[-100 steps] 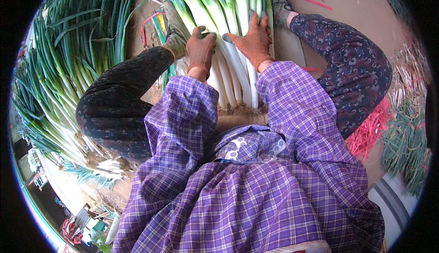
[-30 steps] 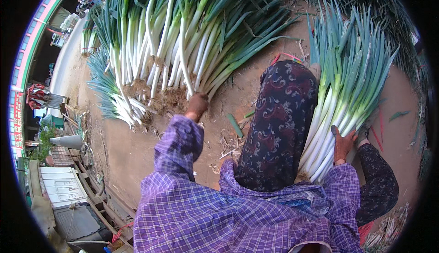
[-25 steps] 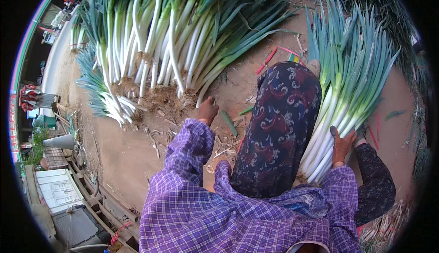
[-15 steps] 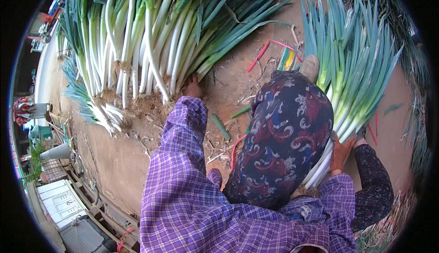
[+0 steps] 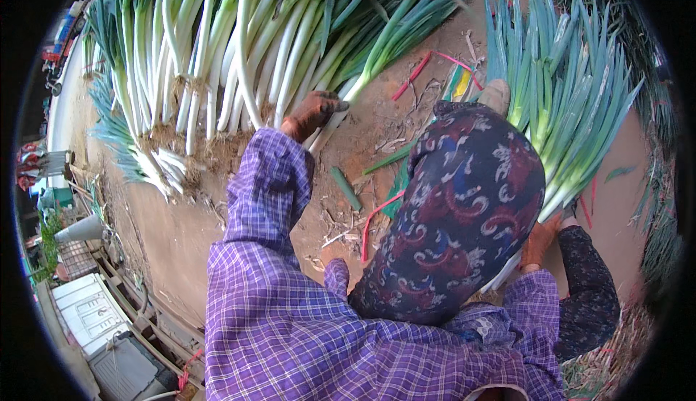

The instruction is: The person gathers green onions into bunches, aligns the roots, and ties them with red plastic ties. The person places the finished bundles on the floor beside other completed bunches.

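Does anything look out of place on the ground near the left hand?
Yes: a short green piece lies loose on the ground, apart from the stalk pile, like a dropped scrap. A bent red strip lies nearby, tying nothing that I can see.

Produce yard, dirt ground [image 5: 170, 238], piled green onions [image 5: 217, 60]

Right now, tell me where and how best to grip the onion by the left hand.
Grip the onion around its white stem, probably from the left, as the left hand does: the stem is slim and straight, while the green leaves spread and bend.
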A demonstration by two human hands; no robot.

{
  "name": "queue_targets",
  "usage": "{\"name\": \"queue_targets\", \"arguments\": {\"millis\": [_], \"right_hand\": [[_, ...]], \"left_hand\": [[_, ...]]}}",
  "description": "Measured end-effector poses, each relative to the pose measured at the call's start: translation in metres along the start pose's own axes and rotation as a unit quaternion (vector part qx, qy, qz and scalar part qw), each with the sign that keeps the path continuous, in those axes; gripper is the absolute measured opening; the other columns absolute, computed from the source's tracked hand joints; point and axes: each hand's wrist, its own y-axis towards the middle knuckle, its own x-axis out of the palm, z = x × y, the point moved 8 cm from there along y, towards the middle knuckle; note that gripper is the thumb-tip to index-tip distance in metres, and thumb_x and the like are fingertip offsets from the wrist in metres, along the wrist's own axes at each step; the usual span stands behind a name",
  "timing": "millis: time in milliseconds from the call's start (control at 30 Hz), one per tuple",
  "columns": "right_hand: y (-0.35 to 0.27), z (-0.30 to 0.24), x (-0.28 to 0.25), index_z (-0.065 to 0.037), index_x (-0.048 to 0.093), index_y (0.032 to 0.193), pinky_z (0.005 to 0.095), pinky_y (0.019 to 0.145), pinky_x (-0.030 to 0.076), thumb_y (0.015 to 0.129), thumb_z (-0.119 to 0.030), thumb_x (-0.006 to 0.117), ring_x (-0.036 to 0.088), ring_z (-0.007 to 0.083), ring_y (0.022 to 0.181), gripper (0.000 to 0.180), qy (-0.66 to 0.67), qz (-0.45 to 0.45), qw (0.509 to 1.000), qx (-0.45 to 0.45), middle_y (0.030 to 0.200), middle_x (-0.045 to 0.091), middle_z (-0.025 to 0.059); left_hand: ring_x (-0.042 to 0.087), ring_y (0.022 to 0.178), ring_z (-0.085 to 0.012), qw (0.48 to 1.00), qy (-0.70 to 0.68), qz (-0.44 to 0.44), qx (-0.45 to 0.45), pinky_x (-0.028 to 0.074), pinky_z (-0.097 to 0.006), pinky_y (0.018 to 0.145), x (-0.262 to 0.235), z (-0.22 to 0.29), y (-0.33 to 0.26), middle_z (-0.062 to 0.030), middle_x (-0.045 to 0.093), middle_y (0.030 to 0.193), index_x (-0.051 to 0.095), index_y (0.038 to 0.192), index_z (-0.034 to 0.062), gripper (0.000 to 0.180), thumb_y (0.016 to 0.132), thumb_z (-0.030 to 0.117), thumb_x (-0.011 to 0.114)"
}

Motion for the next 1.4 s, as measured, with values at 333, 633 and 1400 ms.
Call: {"name": "queue_targets", "arguments": {"millis": [333, 633, 1400], "right_hand": [[0.014, 0.034, 0.008, 0.01, 0.02, 0.141, 0.0402, 0.111, 0.021, 0.074, -0.044, 0.073, 0.023, 0.0401, 0.135, 0.101, -0.008, -0.003, 1.0, 0.003, 0.144, 0.024, 0.0302], [-0.011, -0.021, -0.003, 0.002, 0.015, 0.145, 0.0457, 0.111, 0.02, 0.076, -0.047, 0.072, 0.015, 0.0411, 0.137, 0.102, 0.01, -0.013, 0.998, 0.062, 0.148, 0.013, 0.0281], [-0.003, -0.017, 0.01, -0.004, 0.026, 0.143, 0.0481, 0.106, 0.026, 0.06, -0.053, 0.078, 0.03, 0.0446, 0.129, 0.109, 0.006, 0.036, 0.998, 0.051, 0.14, 0.029, 0.0312]], "left_hand": [[0.063, 0.08, -0.0181, 0.927, -0.365, -0.071, 0.043, 0.055, -0.03, 0.064, 0.056, 0.048, 0.007, -0.0104, 0.063, 0.098, 0.057, 0.109, 0.0017, 0.033, 0.086, 0.025, 0.063], [0.059, 0.084, -0.019, 0.963, -0.129, -0.159, -0.173, 0.051, -0.032, 0.072, 0.192, -0.044, -0.028, -0.0065, 0.06, 0.096, 0.051, 0.113, 0.0013, 0.031, 0.087, 0.013, 0.061], [0.046, 0.064, -0.0161, 0.8, -0.508, -0.246, 0.203, 0.04, -0.029, 0.059, -0.105, 0.446, 0.016, -0.009, 0.053, 0.079, 0.05, 0.099, -0.0079, 0.028, 0.091, 0.019, 0.053]]}}
